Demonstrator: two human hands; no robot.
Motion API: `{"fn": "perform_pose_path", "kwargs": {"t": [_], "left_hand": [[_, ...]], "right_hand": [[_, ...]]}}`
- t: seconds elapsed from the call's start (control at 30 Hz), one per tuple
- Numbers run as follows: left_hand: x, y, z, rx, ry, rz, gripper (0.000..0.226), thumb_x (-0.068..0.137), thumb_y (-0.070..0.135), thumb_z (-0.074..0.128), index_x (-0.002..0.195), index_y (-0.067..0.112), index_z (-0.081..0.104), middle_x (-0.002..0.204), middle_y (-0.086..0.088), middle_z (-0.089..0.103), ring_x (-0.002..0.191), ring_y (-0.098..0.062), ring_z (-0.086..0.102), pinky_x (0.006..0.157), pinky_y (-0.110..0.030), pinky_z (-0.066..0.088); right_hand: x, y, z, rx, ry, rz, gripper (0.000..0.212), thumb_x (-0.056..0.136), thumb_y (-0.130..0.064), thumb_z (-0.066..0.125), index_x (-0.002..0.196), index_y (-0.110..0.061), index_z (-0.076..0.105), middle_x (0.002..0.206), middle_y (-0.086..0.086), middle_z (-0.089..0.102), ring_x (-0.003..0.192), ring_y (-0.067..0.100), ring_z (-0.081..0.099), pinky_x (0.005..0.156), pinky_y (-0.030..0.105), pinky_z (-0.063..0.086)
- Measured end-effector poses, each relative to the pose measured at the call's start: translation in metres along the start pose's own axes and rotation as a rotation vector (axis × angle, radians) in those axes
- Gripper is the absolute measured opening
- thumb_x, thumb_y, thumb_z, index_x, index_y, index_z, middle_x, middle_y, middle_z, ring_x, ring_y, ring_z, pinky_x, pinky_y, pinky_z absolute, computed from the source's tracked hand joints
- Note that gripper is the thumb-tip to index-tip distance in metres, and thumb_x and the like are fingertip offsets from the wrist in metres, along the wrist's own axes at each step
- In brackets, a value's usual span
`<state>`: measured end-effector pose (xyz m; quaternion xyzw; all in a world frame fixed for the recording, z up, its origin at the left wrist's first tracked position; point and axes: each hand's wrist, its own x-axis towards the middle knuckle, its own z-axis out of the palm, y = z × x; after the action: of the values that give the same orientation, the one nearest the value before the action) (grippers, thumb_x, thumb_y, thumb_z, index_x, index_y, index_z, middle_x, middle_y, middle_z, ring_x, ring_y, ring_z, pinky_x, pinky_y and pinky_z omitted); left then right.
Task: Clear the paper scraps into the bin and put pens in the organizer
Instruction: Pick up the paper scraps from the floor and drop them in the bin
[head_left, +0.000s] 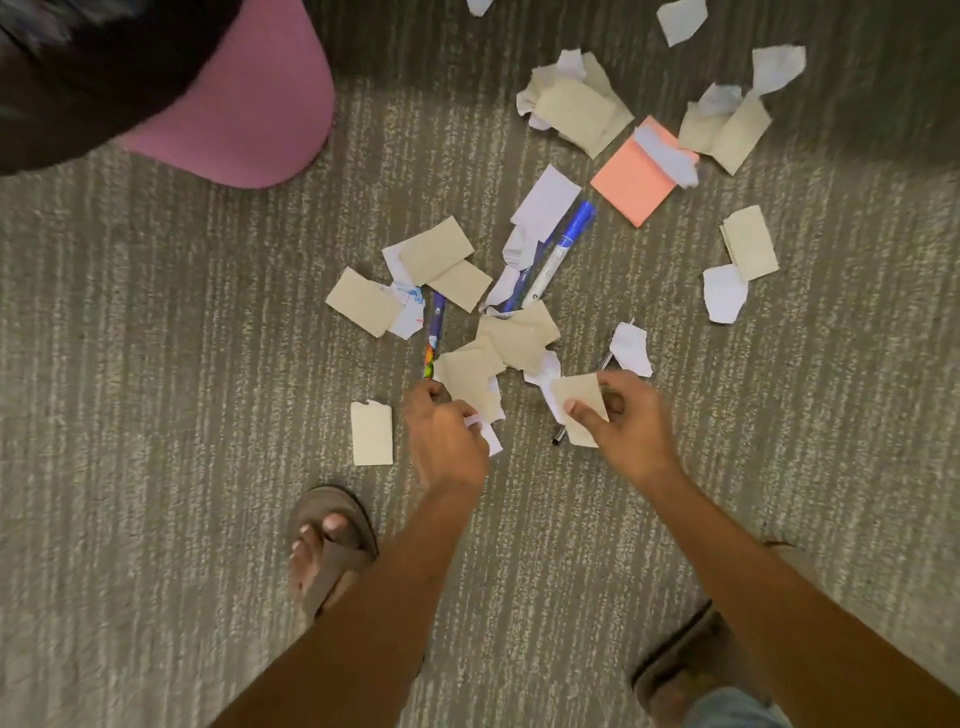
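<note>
Tan and white paper scraps (519, 332) lie scattered over a grey carpet. My left hand (444, 434) is closed on white and tan scraps at the near edge of the pile. My right hand (631, 421) pinches a tan scrap (576, 400) between thumb and fingers. A blue-capped marker (563, 249) lies in the middle, beside a second blue pen (511, 291) half under paper. A purple pen with a colourful end (435, 335) points towards my left hand. A dark pen (558, 435) shows under my right hand. A pink bin (260, 130) stands at the top left.
An orange sticky-note pad (631, 179) lies at the right of the pile. More scraps (576, 106) sit farther off at the top right. A single tan piece (372, 434) lies left of my left hand. My sandalled feet (324, 545) stand at the bottom.
</note>
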<state>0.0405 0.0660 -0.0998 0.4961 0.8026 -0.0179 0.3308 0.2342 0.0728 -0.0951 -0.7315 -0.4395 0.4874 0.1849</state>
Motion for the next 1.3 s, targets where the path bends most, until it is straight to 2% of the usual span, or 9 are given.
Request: {"fn": "perform_pose_path", "kwargs": {"t": [0.17, 0.4, 0.53, 0.67, 0.8, 0.9, 1.0, 1.17, 1.3], "left_hand": [[-0.003, 0.008, 0.006, -0.109, 0.006, -0.121, 0.017, 0.075, -0.001, 0.069, 0.09, 0.007, 0.073, 0.104, -0.013, 0.065, 0.088, -0.031, 0.063, 0.069, -0.034, 0.047], [-0.025, 0.003, -0.01, -0.338, 0.106, -0.204, 0.024, 0.076, -0.001, 0.07, 0.089, 0.012, 0.054, 0.078, -0.001, 0.059, 0.068, -0.021, 0.049, 0.059, -0.031, 0.03], [-0.025, 0.001, -0.027, -0.427, 0.072, -0.18, 0.022, 0.078, 0.005, 0.072, 0.098, 0.009, 0.065, 0.09, -0.005, 0.068, 0.076, -0.018, 0.049, 0.067, -0.028, 0.037], [-0.002, 0.001, -0.045, -0.317, -0.037, 0.003, 0.018, 0.082, 0.007, 0.07, 0.099, 0.003, 0.072, 0.101, -0.012, 0.071, 0.092, -0.029, 0.064, 0.077, -0.029, 0.044], [0.029, 0.008, -0.055, -0.088, -0.172, 0.214, 0.015, 0.082, 0.001, 0.068, 0.097, 0.001, 0.071, 0.131, -0.01, 0.045, 0.1, -0.028, 0.061, 0.088, -0.032, 0.048], [0.044, 0.013, -0.054, 0.115, -0.297, 0.299, 0.022, 0.079, -0.001, 0.069, 0.101, 0.004, 0.072, 0.145, -0.006, 0.032, 0.097, -0.03, 0.063, 0.089, -0.034, 0.051], [0.048, 0.017, -0.05, 0.242, -0.318, 0.356, 0.024, 0.079, -0.003, 0.068, 0.102, 0.004, 0.069, 0.133, -0.01, 0.043, 0.094, -0.036, 0.063, 0.081, -0.042, 0.053], [0.044, 0.013, -0.047, 0.259, -0.131, 0.367, 0.028, 0.078, 0.0, 0.068, 0.102, 0.013, 0.07, 0.108, -0.007, 0.061, 0.096, -0.03, 0.062, 0.069, -0.036, 0.049], [0.039, 0.007, -0.048, 0.292, -0.001, 0.418, 0.02, 0.075, 0.006, 0.073, 0.093, 0.014, 0.071, 0.099, -0.005, 0.07, 0.107, -0.027, 0.055, 0.078, -0.036, 0.045]], "right_hand": [[0.024, -0.021, 0.028, -0.249, -0.034, -0.186, 0.033, 0.078, -0.007, 0.078, 0.11, -0.003, 0.069, 0.129, 0.012, 0.057, 0.101, 0.023, 0.062, 0.083, 0.029, 0.053], [0.023, -0.026, 0.045, -0.397, 0.065, -0.135, 0.024, 0.083, -0.008, 0.073, 0.106, -0.004, 0.068, 0.099, 0.016, 0.069, 0.092, 0.03, 0.062, 0.078, 0.028, 0.043], [0.001, -0.026, 0.034, -0.284, 0.082, -0.074, 0.019, 0.081, -0.01, 0.076, 0.093, -0.015, 0.064, 0.083, 0.002, 0.064, 0.08, 0.021, 0.059, 0.07, 0.026, 0.044], [-0.025, -0.023, 0.015, -0.116, 0.057, 0.063, 0.028, 0.081, -0.004, 0.075, 0.103, -0.018, 0.064, 0.089, -0.002, 0.066, 0.082, 0.012, 0.063, 0.077, 0.033, 0.058], [-0.029, -0.024, 0.001, -0.071, 0.051, 0.026, 0.025, 0.083, -0.006, 0.074, 0.105, -0.015, 0.069, 0.098, 0.004, 0.069, 0.087, 0.019, 0.069, 0.078, 0.042, 0.061], [-0.008, -0.036, 0.008, -0.113, 0.035, -0.093, 0.028, 0.082, -0.011, 0.077, 0.109, -0.01, 0.07, 0.112, 0.0, 0.06, 0.088, 0.013, 0.067, 0.076, 0.023, 0.06], [0.017, -0.043, 0.028, -0.177, 0.014, -0.138, 0.028, 0.08, -0.012, 0.078, 0.106, -0.004, 0.071, 0.13, 0.006, 0.052, 0.091, 0.017, 0.064, 0.074, 0.013, 0.053], [0.034, -0.043, 0.056, -0.305, 0.023, -0.159, 0.019, 0.084, -0.018, 0.075, 0.098, -0.007, 0.07, 0.147, 0.006, 0.042, 0.103, 0.018, 0.058, 0.086, 0.028, 0.052], [0.039, -0.044, 0.065, -0.483, 0.07, -0.132, 0.026, 0.087, -0.018, 0.071, 0.111, -0.007, 0.067, 0.149, 0.003, 0.043, 0.122, 0.029, 0.054, 0.095, 0.043, 0.051]]}}
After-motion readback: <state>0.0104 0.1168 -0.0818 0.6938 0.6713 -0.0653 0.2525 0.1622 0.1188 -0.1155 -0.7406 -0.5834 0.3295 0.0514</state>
